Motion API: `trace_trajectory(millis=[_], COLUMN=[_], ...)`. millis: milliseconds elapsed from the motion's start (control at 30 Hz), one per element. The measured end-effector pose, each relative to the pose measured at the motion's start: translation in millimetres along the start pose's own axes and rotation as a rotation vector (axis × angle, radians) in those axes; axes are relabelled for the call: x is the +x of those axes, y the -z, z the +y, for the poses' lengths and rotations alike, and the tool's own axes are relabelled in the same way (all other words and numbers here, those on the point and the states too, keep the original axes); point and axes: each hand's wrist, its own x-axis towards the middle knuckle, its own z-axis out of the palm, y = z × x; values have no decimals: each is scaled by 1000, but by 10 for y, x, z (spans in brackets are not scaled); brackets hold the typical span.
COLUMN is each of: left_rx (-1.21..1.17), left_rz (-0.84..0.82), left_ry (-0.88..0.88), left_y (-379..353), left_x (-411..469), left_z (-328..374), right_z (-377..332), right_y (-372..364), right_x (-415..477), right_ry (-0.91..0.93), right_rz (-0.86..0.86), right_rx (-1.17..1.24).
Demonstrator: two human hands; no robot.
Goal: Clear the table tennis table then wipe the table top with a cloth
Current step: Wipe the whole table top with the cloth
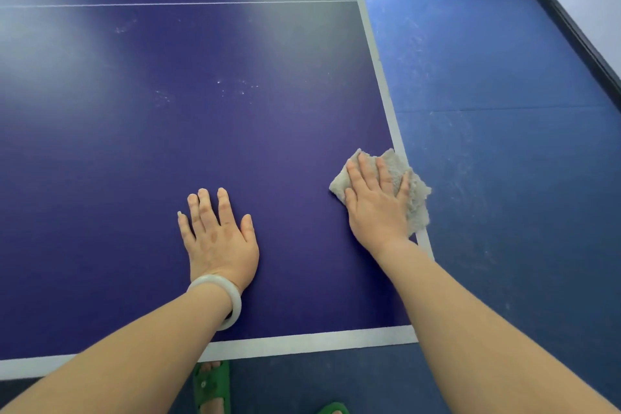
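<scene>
Fingers (364, 175) of the right hand (376, 205) spread flat, pinning the cloth (416, 191) at the table (201, 131) right edge, near corner. Left hand (218, 239) open, gripping nothing, braces beside it. Best now: even pressure, overlapping strokes toward those pale smudges (242, 87) mid-table.

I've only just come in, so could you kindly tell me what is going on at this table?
A person is wiping the dark purple table tennis table top. The right hand lies flat on a crumpled grey terry cloth at the table's white right edge line, near the corner, with part of the cloth overhanging the edge. The left hand, with a pale bangle at the wrist, rests spread flat on the surface. Faint whitish smudges remain farther up the table.
</scene>
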Motion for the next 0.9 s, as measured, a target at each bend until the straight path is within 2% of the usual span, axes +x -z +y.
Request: trace_trajectory(millis=[67,133,200,267,333,433,500,533,600,667,733,800,900], left_rx=[-1,-3,2,4,4,3,-6,-4,5,8,7,11,7], left_rz=[2,7,3,-1,-1,-3,-8,-11,-18,-30,-45,-46,-48], left_ry=[0,-4,-7,-4,-4,-18,-18,-19,-23,-26,-32,-30,-36], left_y=[6,14,11,3,-11,-22,-19,-13,5,14,16,14,26], left_x=[-6,-8,-9,-2,5,-4,-9,-11,-11,-7,-4,-3,-15], left_z=[2,3,2,1,-5,-14,-26,-25,-17,-12,-17,-19,-12], right_z=[-377,-688,-795,-671,-399,-4,-109,-271,-674,-935,-902,-601,21], right_y=[-63,-131,-137,-91,-29,137,146,103,-14,-53,20,98,263], right_x=[-135,-325,-329,-76,306,670,640,554,344,287,485,748,997], right_ry=[62,242,420,510,388,-42,-161,-126,80,294,419,374,22], right_rz=[33,46,6,-25,-40,-40,-34,-14,12,-29,-84,-92,-67], right_rx=[24,-3,-27,-63,-82,30,75,55,1,-26,-36,-39,47])
